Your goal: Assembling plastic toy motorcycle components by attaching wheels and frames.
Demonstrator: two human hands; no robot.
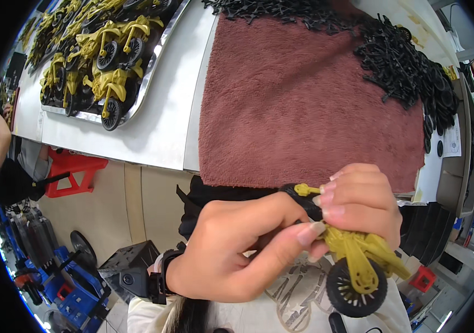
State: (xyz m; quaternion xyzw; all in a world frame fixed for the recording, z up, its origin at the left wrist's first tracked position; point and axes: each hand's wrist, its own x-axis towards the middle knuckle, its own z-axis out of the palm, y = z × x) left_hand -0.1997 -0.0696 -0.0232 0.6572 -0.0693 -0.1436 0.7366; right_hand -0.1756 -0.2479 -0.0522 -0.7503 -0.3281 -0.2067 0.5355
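In front of my body, just past the near edge of the cloth, I hold a yellow toy motorcycle (351, 244). My right hand (363, 202) is wrapped over its body from above. One black spoked wheel (357, 288) points down toward me, while the other wheel (298, 197) shows beyond my fingers. My left hand (237, 250) is closed in a pinch against the motorcycle's side, thumb and forefinger together. A bit of something dark shows at those fingertips, too small and covered to name.
A reddish-brown cloth (298, 105) covers the table before me. Small black plastic parts (398, 61) are heaped along its far and right edges, with loose black wheels (442, 100) beside them. At left, a metal tray (147, 91) holds several yellow toy motorcycles. A red stool (73, 172) stands beyond.
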